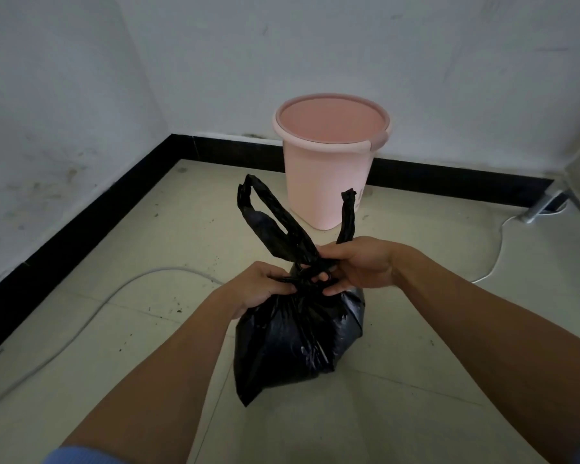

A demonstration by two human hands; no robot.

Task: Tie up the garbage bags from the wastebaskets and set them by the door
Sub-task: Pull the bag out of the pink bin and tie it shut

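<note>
Head view, garbage bag (295, 346) upright, handles (275, 222) pointing up, left grip (265, 286) and right grip (355, 266) pinching knot (310, 276).

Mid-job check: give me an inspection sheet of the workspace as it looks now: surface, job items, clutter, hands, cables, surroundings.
Surface: pale tiled floor, scuffed.
Job's things: black garbage bag in front of the pink wastebasket, neck gathered, handle loops sticking up; the wastebasket is upright, no liner seen inside.
Clutter: dark specks on the floor left of the bag.
Grippers: left hand and right hand both grip the bag's neck.
Cables: white cable crosses the floor on the left; second cable curves on the right.
Surroundings: marked white walls, black baseboard, metal furniture foot at the right edge.
</note>
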